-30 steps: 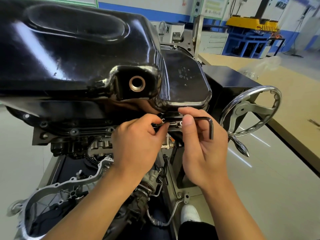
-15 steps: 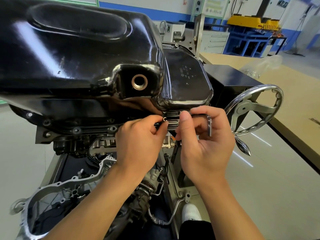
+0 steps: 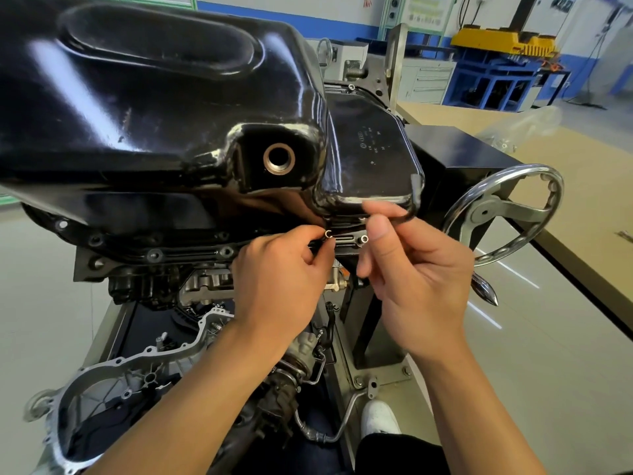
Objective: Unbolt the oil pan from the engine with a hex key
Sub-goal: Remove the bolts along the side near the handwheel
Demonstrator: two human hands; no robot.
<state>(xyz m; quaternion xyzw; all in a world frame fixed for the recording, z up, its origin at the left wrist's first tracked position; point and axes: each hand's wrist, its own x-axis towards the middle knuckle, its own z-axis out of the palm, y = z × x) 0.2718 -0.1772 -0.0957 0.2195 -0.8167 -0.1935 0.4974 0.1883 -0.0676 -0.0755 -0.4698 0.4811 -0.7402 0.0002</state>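
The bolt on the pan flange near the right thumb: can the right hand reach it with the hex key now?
Probably yes: the bolt sits exposed beside the right hand, which holds the hex key.

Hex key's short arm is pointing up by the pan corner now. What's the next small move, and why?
Probably another turn of the hex key with the right hand: the bolt at the oil pan flange looks only partly backed out, and the left hand pinches at it, ready to catch it.
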